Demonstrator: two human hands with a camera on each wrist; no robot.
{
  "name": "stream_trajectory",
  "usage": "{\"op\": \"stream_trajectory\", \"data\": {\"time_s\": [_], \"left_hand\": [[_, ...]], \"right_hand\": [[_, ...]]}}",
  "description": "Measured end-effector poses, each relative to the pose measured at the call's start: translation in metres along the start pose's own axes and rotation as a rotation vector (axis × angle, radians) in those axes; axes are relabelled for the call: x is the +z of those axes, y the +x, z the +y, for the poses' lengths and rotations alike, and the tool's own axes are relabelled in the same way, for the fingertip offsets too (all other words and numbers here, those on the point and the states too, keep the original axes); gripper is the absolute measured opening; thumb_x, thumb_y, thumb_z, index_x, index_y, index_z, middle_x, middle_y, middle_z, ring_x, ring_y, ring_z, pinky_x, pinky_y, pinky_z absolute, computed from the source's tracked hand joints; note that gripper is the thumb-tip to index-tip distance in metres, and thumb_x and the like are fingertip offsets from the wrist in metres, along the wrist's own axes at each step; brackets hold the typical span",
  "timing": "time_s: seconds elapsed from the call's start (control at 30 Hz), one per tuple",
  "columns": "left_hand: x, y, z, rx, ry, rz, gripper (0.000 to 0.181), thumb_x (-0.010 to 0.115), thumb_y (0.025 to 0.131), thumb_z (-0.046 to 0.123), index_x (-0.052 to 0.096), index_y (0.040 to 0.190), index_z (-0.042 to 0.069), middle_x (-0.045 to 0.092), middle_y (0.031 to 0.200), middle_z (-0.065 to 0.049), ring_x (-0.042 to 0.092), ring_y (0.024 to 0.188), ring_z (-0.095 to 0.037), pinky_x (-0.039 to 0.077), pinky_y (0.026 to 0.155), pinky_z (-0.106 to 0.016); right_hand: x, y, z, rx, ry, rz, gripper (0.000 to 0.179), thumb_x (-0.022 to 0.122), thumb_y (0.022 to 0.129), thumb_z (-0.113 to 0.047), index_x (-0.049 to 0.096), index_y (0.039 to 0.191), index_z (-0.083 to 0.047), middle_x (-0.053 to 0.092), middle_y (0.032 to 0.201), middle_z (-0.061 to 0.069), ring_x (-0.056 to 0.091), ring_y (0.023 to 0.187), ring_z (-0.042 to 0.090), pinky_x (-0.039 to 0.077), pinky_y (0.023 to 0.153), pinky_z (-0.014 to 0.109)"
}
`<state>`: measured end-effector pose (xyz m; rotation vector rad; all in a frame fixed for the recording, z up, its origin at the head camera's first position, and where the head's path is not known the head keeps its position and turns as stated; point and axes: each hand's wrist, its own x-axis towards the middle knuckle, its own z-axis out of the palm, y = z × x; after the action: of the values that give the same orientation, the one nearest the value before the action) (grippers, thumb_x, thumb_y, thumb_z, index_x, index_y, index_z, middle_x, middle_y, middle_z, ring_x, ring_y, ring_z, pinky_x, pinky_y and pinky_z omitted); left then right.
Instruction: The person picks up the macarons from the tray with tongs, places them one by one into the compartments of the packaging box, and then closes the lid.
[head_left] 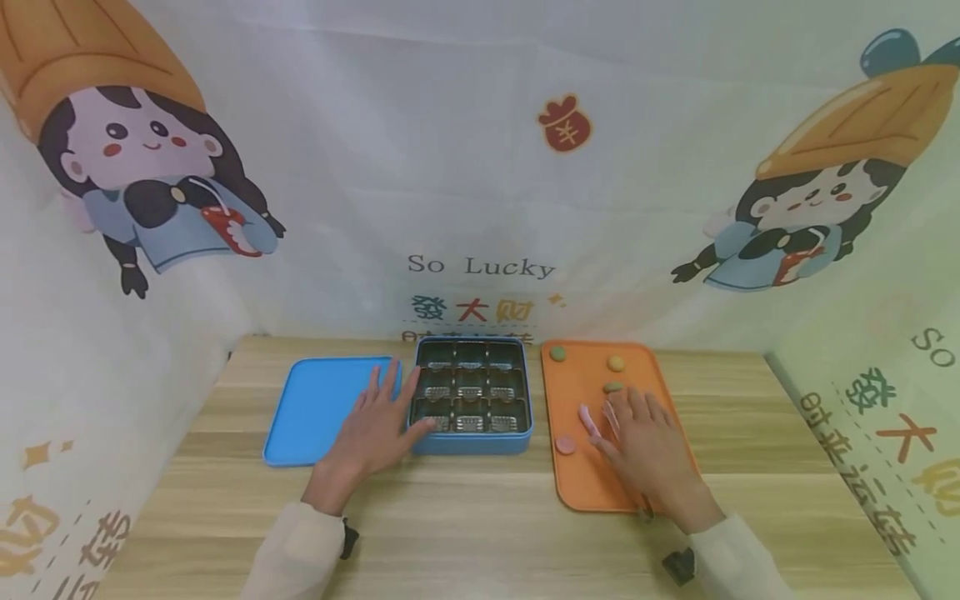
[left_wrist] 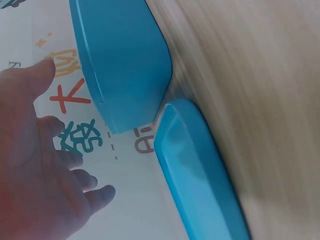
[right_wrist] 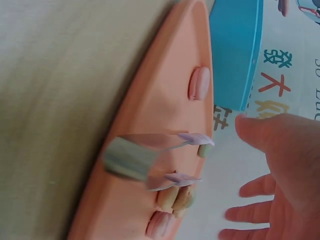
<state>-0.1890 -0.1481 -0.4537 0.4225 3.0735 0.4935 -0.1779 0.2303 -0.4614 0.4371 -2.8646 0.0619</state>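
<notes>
My left hand (head_left: pixel 372 433), fingers spread, hovers between a blue lid (head_left: pixel 318 412) and a blue box (head_left: pixel 472 446), overlapping both in the head view. The box holds a dark insert with several compartments. On the right, my right hand (head_left: pixel 648 446) is over an orange tray (head_left: pixel 588 487) with its fingers extended. A pair of tongs (right_wrist: pixel 130 159) with pink tips lies on that tray, partly hidden by the hand in the head view. The right wrist view shows the fingers apart from the tongs. Around them sit a pink macaron (head_left: pixel 565 445), a yellow macaron (head_left: pixel 616 363) and green macarons.
Lid, box and tray stand in a row on a wooden table (head_left: pixel 465 533). Behind them hangs a white printed cloth (head_left: pixel 450 167), which also rises at both sides. More macarons (right_wrist: pixel 160 225) lie on the tray past the tongs.
</notes>
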Motion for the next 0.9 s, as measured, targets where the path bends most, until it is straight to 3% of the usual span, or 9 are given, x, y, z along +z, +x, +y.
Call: {"op": "stream_trajectory", "data": {"time_s": [0.1, 0.2, 0.33, 0.4, 0.5, 0.57, 0.63, 0.77, 0.9], "left_hand": [[0.002, 0.0, -0.002, -0.006, -0.075, -0.015, 0.076, 0.038, 0.088, 0.057, 0.004, 0.146, 0.02, -0.007, 0.15, -0.013, -0.003, 0.135, -0.037, 0.021, 0.103, -0.057], [0.006, 0.0, -0.004, -0.007, -0.204, -0.034, 0.074, 0.035, 0.091, 0.054, 0.003, 0.146, 0.016, -0.002, 0.15, -0.013, 0.005, 0.135, -0.036, 0.022, 0.103, -0.055], [0.011, 0.003, -0.006, -0.004, -0.355, -0.024, 0.063, 0.034, 0.097, 0.034, 0.004, 0.145, 0.006, 0.009, 0.149, -0.015, 0.014, 0.135, -0.032, 0.022, 0.106, -0.048], [0.014, 0.005, -0.005, -0.001, -0.397, -0.005, 0.059, 0.037, 0.097, 0.021, 0.008, 0.143, 0.0, 0.018, 0.146, -0.018, 0.031, 0.129, -0.03, 0.031, 0.102, -0.045], [0.015, 0.006, -0.003, -0.062, -0.459, -0.021, 0.055, 0.036, 0.096, 0.016, 0.012, 0.142, -0.004, 0.054, 0.114, -0.026, 0.059, 0.085, -0.026, 0.049, 0.073, -0.04], [0.017, 0.007, -0.004, -0.103, -0.483, -0.033, 0.054, 0.035, 0.096, 0.015, 0.015, 0.141, -0.006, 0.058, 0.077, -0.019, 0.049, 0.054, -0.018, 0.045, 0.052, -0.033], [0.018, 0.008, -0.005, -0.142, -0.504, -0.04, 0.052, 0.035, 0.096, 0.015, 0.017, 0.14, -0.007, 0.046, 0.06, -0.008, 0.036, 0.042, -0.015, 0.039, 0.042, -0.03], [0.023, 0.01, -0.007, -0.148, -0.488, -0.043, 0.05, 0.036, 0.096, 0.014, 0.022, 0.138, -0.01, 0.048, 0.066, -0.01, 0.035, 0.045, -0.014, 0.037, 0.042, -0.028], [0.027, 0.011, -0.01, -0.105, -0.458, -0.036, 0.049, 0.037, 0.096, 0.014, 0.025, 0.136, -0.011, 0.055, 0.106, -0.031, 0.058, 0.071, -0.028, 0.05, 0.063, -0.038]], "right_hand": [[0.0, -0.007, 0.002, -0.002, -0.047, 0.012, 0.059, 0.061, 0.079, -0.049, 0.054, 0.112, 0.0, 0.059, 0.098, 0.016, 0.056, 0.082, 0.035, 0.048, 0.07, 0.046], [0.001, -0.016, 0.003, -0.008, -0.05, 0.012, 0.042, 0.062, 0.08, -0.043, 0.058, 0.082, -0.001, 0.052, 0.062, 0.005, 0.048, 0.05, 0.02, 0.041, 0.043, 0.032], [0.001, -0.024, 0.003, 0.068, 0.05, -0.11, 0.039, 0.061, 0.082, -0.04, 0.046, 0.06, -0.012, 0.037, 0.048, -0.003, 0.035, 0.039, 0.01, 0.027, 0.035, 0.024], [0.001, -0.026, 0.001, 0.126, 0.099, -0.187, 0.04, 0.059, 0.083, -0.042, 0.042, 0.059, -0.015, 0.039, 0.047, -0.004, 0.036, 0.04, 0.011, 0.027, 0.035, 0.025], [-0.001, -0.028, 0.001, 0.175, 0.136, -0.255, 0.039, 0.058, 0.083, -0.045, 0.044, 0.064, -0.014, 0.041, 0.05, -0.001, 0.039, 0.042, 0.014, 0.029, 0.037, 0.027], [0.0, -0.028, 0.0, 0.198, 0.166, -0.272, 0.038, 0.058, 0.083, -0.045, 0.045, 0.067, -0.013, 0.042, 0.052, 0.0, 0.04, 0.042, 0.015, 0.029, 0.037, 0.028], [0.002, -0.029, 0.0, 0.221, 0.192, -0.281, 0.037, 0.059, 0.082, -0.045, 0.047, 0.072, -0.012, 0.042, 0.053, 0.001, 0.04, 0.043, 0.015, 0.029, 0.037, 0.028], [0.007, -0.03, 0.002, 0.258, 0.23, -0.279, 0.034, 0.062, 0.081, -0.041, 0.05, 0.077, -0.009, 0.042, 0.053, 0.001, 0.04, 0.043, 0.015, 0.029, 0.036, 0.028], [0.011, -0.032, 0.007, 0.264, 0.26, -0.244, 0.025, 0.063, 0.08, -0.03, 0.053, 0.079, -0.007, 0.041, 0.053, 0.0, 0.039, 0.044, 0.014, 0.027, 0.037, 0.027]]}}
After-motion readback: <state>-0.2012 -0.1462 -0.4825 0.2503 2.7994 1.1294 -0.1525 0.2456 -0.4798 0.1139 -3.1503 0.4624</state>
